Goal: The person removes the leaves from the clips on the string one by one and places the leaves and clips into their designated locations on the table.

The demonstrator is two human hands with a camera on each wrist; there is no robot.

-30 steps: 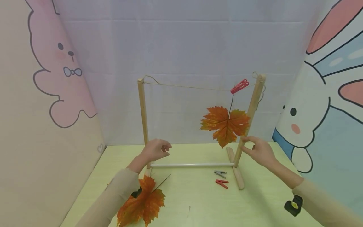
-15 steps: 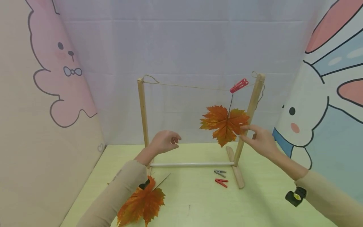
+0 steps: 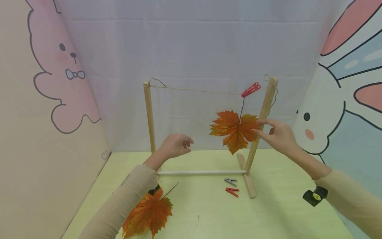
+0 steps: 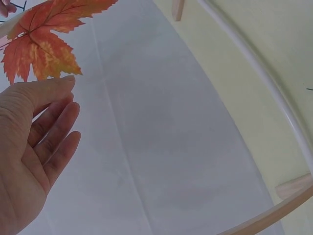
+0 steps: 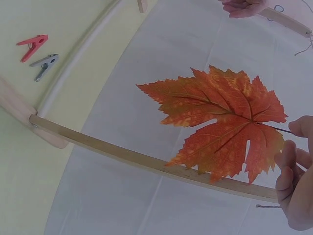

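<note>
An orange maple leaf hangs by its dark stem from a red clothespin, which grips the twine near the right post. My right hand is at the leaf's right edge, thumb and index finger apart; whether they touch it I cannot tell. In the right wrist view the leaf spreads beside the loosely bent fingers. My left hand hovers inside the frame's left side with fingers loosely bent and nothing held. A second maple leaf lies on the table, partly behind my left sleeve.
The wooden frame has a left post, a right post and a low white bar. A grey clothespin and a red clothespin lie near its right foot. A pale cloth wall stands behind.
My right hand has risen along the right post toward the hanging leaf's edge. The left hand has moved up and to the right. The hanging leaf and clothespins look almost unchanged.
</note>
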